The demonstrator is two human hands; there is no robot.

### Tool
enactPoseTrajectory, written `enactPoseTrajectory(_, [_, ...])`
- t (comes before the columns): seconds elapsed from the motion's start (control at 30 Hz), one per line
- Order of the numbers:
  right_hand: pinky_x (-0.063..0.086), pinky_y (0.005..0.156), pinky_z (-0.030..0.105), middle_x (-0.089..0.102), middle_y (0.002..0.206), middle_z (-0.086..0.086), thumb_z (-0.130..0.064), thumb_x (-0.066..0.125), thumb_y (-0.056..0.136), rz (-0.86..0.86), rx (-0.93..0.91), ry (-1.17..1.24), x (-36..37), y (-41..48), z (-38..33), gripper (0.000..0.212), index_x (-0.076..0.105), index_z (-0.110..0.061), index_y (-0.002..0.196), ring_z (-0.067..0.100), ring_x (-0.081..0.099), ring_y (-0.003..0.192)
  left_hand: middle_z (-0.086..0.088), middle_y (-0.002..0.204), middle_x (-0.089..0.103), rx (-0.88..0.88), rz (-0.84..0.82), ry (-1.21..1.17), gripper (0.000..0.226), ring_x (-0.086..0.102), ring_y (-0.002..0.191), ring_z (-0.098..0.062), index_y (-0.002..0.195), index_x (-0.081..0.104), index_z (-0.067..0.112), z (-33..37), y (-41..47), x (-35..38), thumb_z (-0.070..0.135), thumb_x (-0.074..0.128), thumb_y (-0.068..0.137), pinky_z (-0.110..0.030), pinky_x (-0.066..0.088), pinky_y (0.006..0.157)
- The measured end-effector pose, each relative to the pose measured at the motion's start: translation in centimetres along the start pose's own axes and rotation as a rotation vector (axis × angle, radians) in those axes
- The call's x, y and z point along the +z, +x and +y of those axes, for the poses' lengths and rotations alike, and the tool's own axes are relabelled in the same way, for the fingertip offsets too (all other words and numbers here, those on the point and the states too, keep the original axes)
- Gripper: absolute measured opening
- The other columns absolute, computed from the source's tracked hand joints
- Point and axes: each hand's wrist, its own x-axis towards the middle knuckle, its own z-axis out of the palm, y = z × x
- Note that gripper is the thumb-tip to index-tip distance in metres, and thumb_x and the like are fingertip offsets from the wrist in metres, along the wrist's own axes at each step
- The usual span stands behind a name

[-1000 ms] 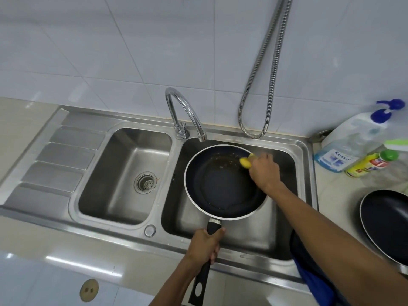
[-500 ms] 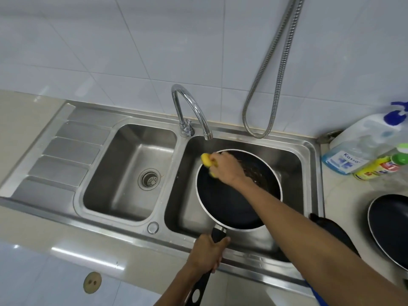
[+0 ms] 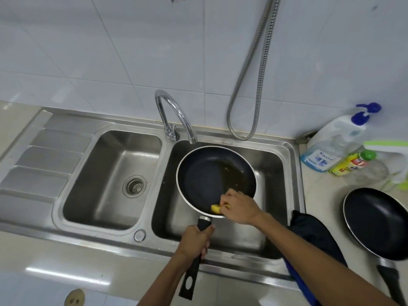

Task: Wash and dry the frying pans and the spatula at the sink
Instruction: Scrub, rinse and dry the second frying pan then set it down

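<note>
A dark frying pan (image 3: 205, 177) with a pale rim hangs over the right sink basin (image 3: 273, 168). Brown greasy residue covers its far right inner side. My left hand (image 3: 194, 241) grips the pan's black handle (image 3: 191, 281) near the sink's front edge. My right hand (image 3: 240, 208) presses a yellow sponge (image 3: 216, 209) against the pan's near inner edge, just above the handle joint. A second dark frying pan (image 3: 379, 224) lies on the counter at the right. No spatula is visible.
The chrome tap (image 3: 174, 113) arches over the pan's far rim; no water runs. The left basin (image 3: 110, 180) holds only its drain. A metal hose (image 3: 251, 85) hangs on the wall. Soap bottles (image 3: 331, 146) stand at the back right. A dark cloth (image 3: 313, 235) drapes over the sink's right front corner.
My right hand has swept the sponge from the pan's far rim around to its near edge by the handle. The left hand keeps its grip on the handle.
</note>
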Motion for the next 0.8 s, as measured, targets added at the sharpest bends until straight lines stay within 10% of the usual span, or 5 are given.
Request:
enactPoseTrajectory(0.53, [0.054, 0.082, 0.042, 0.059, 0.120, 0.001, -0.026, 0.055, 0.098, 0.421, 0.041, -0.167, 1.4, 4.2, -1.9, 0.024, 0.066, -0.025, 0.119, 0.032, 0.056, 0.104, -0.002, 0.044, 0.044, 0.033, -0.026, -0.043, 0.051, 0.039, 0.036, -0.015, 0.056, 0.050, 0.013, -0.8, -0.2, 0.0, 0.035, 0.066, 0.099, -0.023, 0.036, 0.041])
enactPoseTrajectory(0.8, [0.053, 0.082, 0.041, 0.058, 0.121, 0.006, -0.027, 0.048, 0.099, 0.231, -0.147, -0.333, 1.1, 3.7, -3.8, 0.029, 0.063, -0.022, 0.123, 0.031, 0.057, 0.112, -0.003, 0.046, 0.046, 0.007, 0.005, -0.088, 0.043, 0.040, 0.035, -0.014, 0.064, 0.054, 0.009, 0.0, -0.1, 1.0, 0.029, 0.062, 0.101, -0.022, 0.037, 0.040])
